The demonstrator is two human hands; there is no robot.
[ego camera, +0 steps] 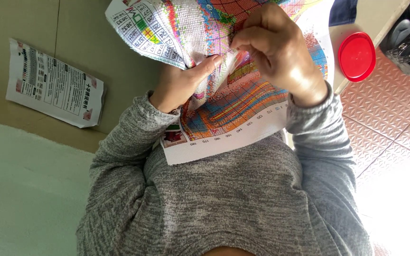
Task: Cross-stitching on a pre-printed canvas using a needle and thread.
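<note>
Cloth: a cross-stitch canvas, printed with a coloured grid, is held up against the grey-sleeved chest, bunched and folded between both hands
Left hand: the left hand grips the fabric from underneath, thumb pressed flat on the printed face, fingers hidden behind the fold
Right hand: the right hand sits on top with fingertips pressed together in a pinch at the crease; I cannot tell whether a needle or thread is between them, it is too small to see
Nearby: a printed instruction leaflet lies on the table at far left, well apart from the hands; a red round lid rests at the right edge of the table, near the tiled floor
Prick risk: the left fingers lie unseen behind the cloth, so a point pushed through there could catch them
Miscount risk: the crumpled grid hides squares, which may lead to a stitch landing in the wrong cell
Slip risk: the loose lower edge hangs free and could drag the fabric out of the grip
</note>
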